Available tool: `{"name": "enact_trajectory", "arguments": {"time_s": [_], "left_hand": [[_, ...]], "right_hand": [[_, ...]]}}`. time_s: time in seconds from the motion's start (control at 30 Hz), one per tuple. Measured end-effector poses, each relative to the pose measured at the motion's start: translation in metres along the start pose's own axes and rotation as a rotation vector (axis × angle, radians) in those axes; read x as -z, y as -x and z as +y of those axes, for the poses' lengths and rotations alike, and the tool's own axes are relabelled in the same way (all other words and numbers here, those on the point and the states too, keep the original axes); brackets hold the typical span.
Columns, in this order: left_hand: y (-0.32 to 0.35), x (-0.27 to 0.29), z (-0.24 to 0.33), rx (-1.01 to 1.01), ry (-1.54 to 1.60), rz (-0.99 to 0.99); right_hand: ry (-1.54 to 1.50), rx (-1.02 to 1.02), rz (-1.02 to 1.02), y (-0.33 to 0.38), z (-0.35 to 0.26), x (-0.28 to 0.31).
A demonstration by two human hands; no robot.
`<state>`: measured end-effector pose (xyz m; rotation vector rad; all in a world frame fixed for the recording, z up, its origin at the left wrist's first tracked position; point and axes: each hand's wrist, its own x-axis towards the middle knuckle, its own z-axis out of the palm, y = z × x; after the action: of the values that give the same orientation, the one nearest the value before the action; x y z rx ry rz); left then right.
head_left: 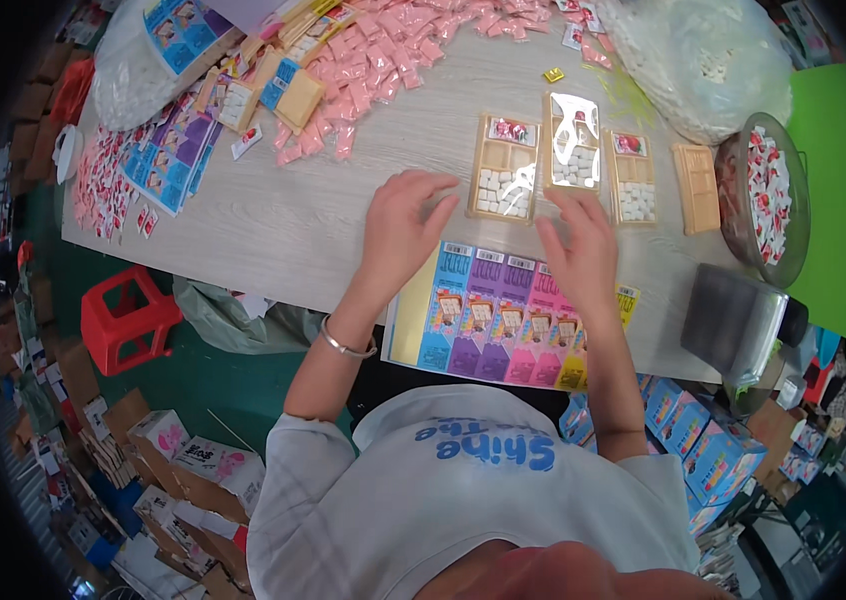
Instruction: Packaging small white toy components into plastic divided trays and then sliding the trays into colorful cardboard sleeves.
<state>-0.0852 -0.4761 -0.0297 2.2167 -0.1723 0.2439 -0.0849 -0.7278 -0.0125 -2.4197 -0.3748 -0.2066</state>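
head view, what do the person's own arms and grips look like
Short, pale-grey sleeves leave the left forearm and right forearm bare. A slim, silvery bangle circles the left one; the right shows none. The left grip and right grip are gloveless.

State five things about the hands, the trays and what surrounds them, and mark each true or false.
1. A silver bracelet circles the left wrist. True.
2. Both hands are clenched into fists. False: the left hand and the right hand have their fingers extended.
3. Three trays hold white pieces. True.
4. The multicoloured sheet lies on the far side of those. False: the multicoloured sheet lies nearer to the person.
5. The bowl at the right contains red-and-white packets. True.
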Motion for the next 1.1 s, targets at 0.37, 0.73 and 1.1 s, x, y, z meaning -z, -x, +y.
{"name": "enact_trajectory", "arguments": {"time_s": [0.37,0.73,1.1], "left_hand": [[0.069,0.026,0.005,-0.022,-0.364,-0.024],[0.078,0.015,0.003,0.223,0.25,-0.071],[0.083,-0.008,0.005,0.203,-0.223,0.066]], "right_hand": [[-0.026,0.172,-0.075,0.018,-0.043,-0.035],[-0.099,0.38,-0.05,0.035,-0.051,-0.067],[0.016,0.564,-0.146,0.037,-0.051,-0.035]]}}
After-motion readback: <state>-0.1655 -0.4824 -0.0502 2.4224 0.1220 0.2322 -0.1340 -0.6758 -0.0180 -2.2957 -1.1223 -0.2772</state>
